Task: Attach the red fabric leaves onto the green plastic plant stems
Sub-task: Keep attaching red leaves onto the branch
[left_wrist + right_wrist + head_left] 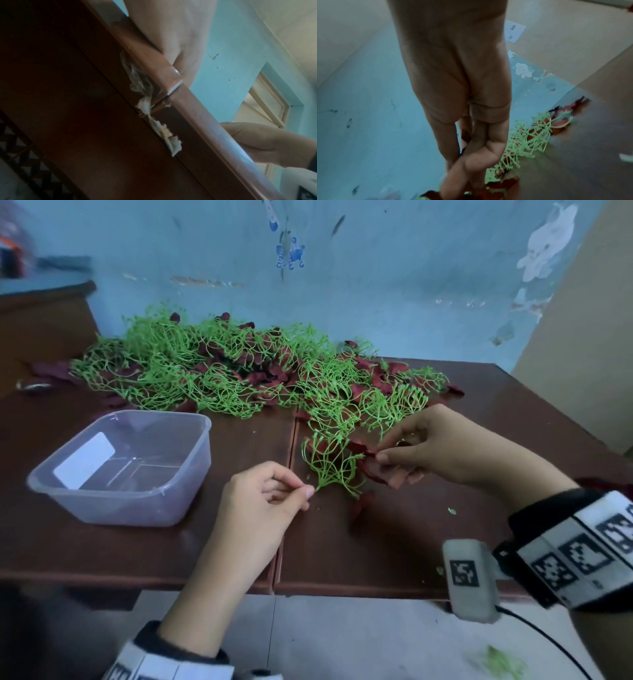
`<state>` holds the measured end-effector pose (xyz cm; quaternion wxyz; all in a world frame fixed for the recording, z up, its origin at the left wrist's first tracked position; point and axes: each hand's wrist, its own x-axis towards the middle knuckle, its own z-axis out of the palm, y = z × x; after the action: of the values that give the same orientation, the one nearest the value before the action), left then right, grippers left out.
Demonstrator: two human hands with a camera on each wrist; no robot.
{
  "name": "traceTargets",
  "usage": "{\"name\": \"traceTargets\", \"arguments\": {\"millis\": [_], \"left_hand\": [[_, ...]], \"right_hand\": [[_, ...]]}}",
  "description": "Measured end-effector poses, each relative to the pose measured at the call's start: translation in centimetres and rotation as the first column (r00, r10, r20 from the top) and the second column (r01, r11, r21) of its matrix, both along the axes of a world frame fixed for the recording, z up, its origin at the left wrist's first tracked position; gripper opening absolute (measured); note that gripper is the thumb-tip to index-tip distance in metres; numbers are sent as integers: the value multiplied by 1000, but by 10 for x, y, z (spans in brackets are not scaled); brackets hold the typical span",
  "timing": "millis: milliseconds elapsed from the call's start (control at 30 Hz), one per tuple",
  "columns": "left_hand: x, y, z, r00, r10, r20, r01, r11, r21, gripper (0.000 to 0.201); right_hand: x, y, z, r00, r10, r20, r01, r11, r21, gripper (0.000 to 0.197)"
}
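Note:
A green plastic stem sprig [330, 465] lies on the brown table [394, 549] between my hands. My left hand [270, 498] pinches its base between thumb and forefinger. To the right, my right hand [421, 453] pinches a red fabric leaf [368, 453] at one of the sprig's tips, with more red leaves [375, 474] under its curled fingers. The right wrist view shows the right hand [471, 162] from behind, red leaves [501, 182] below it. In the left wrist view the left hand [178, 44] is mostly hidden behind the table edge.
A big tangle of green stems and red leaves [239, 368] covers the back of the table. A clear plastic tub [126, 467] stands at the left. One loose red leaf [359, 503] lies near the sprig. A blue wall is behind.

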<state>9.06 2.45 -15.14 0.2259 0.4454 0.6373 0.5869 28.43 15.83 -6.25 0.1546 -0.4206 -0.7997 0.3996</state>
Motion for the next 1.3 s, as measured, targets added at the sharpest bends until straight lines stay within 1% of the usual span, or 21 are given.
{"name": "traceTargets", "arguments": {"millis": [133,267,400,500,567,633,667,733,767,833,867,933,1067,1167,1233,1300], "left_hand": [[1,1,-1,1000,-7,3,7,1000,-11,15],[0,1,-3,1000,-12,18,12,1000,-17,15],[-1,1,-6,999,-50,0,50,999,14,17],[0,-1,-6,995,-104,-10,104,991,81,20],[0,-2,-5,990,-116,-82,123,989,87,28],[1,-4,-1,971,-141,-195,146,989,10,31],[3,-6,2,960,-177,-215,176,984,-26,28],[8,-9,8,958,-241,-156,240,970,-29,24],[9,-10,10,959,-254,-126,253,967,-19,26],[12,-12,11,962,-257,-96,256,966,-19,35],[12,-12,10,962,-261,-75,261,965,-20,35],[12,-11,9,960,-276,-40,275,961,-10,28],[6,-4,3,968,-249,41,246,967,72,18],[1,0,-2,964,-248,95,236,964,123,19],[-1,0,-3,965,-239,103,226,966,126,17],[-2,0,-4,970,-227,82,217,969,117,19]], "right_hand": [[0,-9,-9,989,-34,-141,13,989,-148,15],[-3,-29,-13,945,-130,-301,50,965,-259,9],[-7,-55,-21,924,-182,-335,55,934,-354,22],[-12,-71,-32,899,-230,-373,47,897,-440,19],[-16,-77,-38,866,-274,-419,44,874,-483,13],[-20,-77,-44,833,-315,-455,40,854,-518,11],[-21,-76,-47,822,-326,-467,42,852,-522,12],[-22,-72,-50,809,-330,-486,39,856,-516,11],[-22,-71,-51,803,-326,-499,30,858,-513,9],[-23,-69,-53,796,-307,-521,10,868,-496,10],[-24,-69,-55,796,-294,-529,6,878,-479,13],[-27,-70,-58,793,-277,-543,12,898,-440,17],[-32,-71,-63,757,-283,-588,13,907,-420,17],[-33,-72,-65,717,-313,-622,0,893,-450,21],[-34,-72,-66,702,-326,-634,-8,886,-465,18],[-35,-73,-67,697,-335,-634,-5,881,-472,17]]}}
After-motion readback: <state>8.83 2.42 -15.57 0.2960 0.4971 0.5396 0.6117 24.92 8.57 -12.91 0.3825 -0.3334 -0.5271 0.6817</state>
